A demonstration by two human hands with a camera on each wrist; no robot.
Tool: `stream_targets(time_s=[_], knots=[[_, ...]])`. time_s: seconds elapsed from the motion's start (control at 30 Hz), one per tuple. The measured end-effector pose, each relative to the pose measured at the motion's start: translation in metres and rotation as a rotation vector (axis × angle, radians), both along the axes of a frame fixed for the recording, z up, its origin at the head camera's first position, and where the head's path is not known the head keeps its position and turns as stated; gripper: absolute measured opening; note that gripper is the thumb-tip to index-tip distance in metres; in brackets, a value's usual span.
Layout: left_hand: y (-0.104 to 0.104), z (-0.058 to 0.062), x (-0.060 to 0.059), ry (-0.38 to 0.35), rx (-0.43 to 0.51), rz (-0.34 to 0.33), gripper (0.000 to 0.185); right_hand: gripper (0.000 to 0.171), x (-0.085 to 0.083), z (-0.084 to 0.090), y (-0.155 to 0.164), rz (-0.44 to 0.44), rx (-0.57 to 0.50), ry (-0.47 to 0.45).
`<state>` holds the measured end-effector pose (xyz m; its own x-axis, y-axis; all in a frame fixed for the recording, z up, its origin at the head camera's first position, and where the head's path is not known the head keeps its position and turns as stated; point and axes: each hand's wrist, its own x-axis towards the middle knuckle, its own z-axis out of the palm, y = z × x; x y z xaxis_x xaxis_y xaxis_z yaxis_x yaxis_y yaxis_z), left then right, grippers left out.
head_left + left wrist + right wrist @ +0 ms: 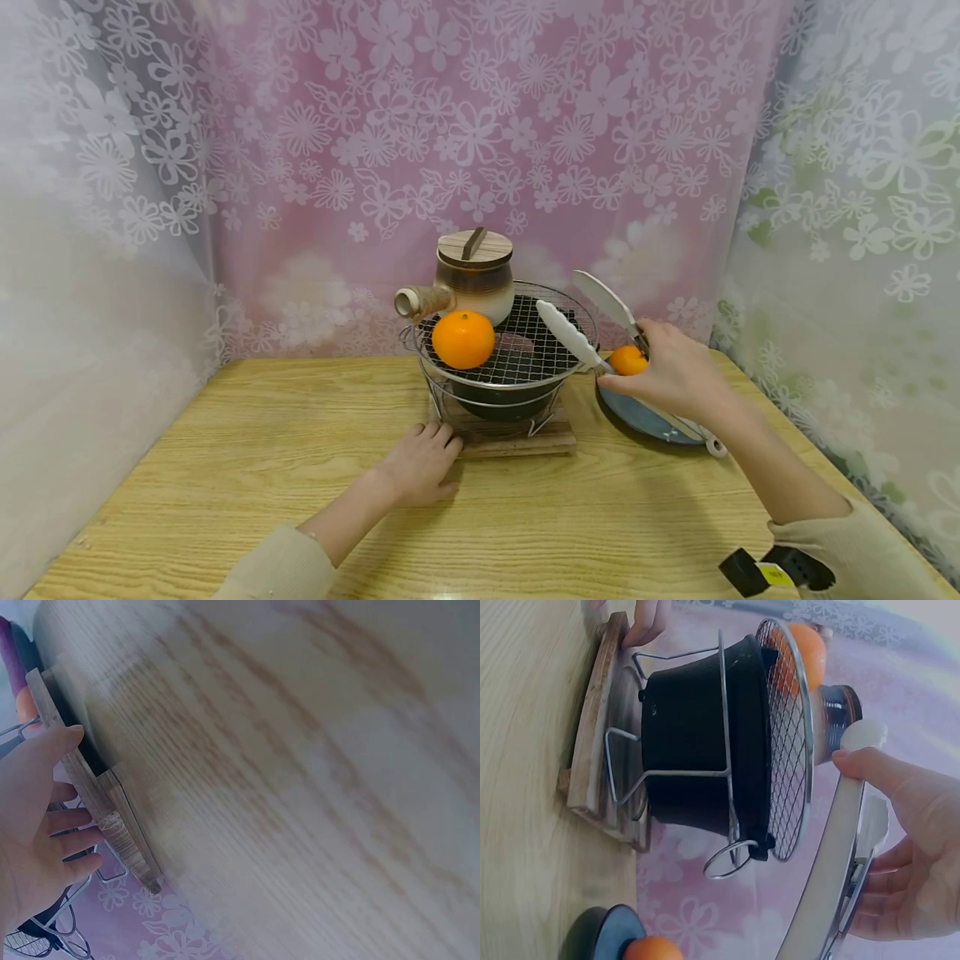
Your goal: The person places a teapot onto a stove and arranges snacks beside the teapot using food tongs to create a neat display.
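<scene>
My right hand (678, 375) grips a pair of tongs (570, 335) with white scalloped tips, thumb on one arm and fingers on the other. The tips are spread apart, between the grill and the plate, with nothing between them. My left hand (423, 462) touches the front left corner of the wooden base (517, 446), its thumb (71, 736) against the edge. On the wire mesh (536, 354) of the black tabletop grill (501, 400) sits an orange (463, 340). A second orange (628, 360) lies on the blue plate (645, 421), partly behind my right hand.
A brown and cream pot (487, 293) with a wooden lid (476, 247) stands on the mesh behind the orange. Its wrapped side handle (426, 302) points left. A metal wire stand (686, 772) surrounds the grill bowl. Floral curtains (480, 125) enclose the wooden table (300, 417).
</scene>
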<state>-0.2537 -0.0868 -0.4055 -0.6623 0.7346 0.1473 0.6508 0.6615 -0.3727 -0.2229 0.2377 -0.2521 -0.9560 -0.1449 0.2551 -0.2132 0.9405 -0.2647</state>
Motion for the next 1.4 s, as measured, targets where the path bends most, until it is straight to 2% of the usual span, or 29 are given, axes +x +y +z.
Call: stream_targets(time_s=[0.1,0.33,0.6,1.03,1.4], knots=[[0.000,0.000,0.000,0.008,-0.006,-0.002,0.053,0.098,-0.001,-0.003,0.005,-0.005,-0.015,0.010],[0.001,0.001,0.001,-0.002,-0.004,0.004,0.053,0.082,-0.003,-0.007,0.017,-0.049,0.024,0.028],[0.000,0.000,0.000,0.008,0.001,0.002,0.052,0.100,-0.009,-0.014,0.030,-0.095,0.004,-0.018],[0.000,0.000,0.001,0.015,0.001,-0.003,0.052,0.084,-0.021,-0.028,0.056,-0.137,-0.023,-0.055],[0.000,-0.001,0.001,0.021,0.009,-0.011,0.053,0.093,-0.028,-0.039,0.070,-0.168,0.004,-0.076]])
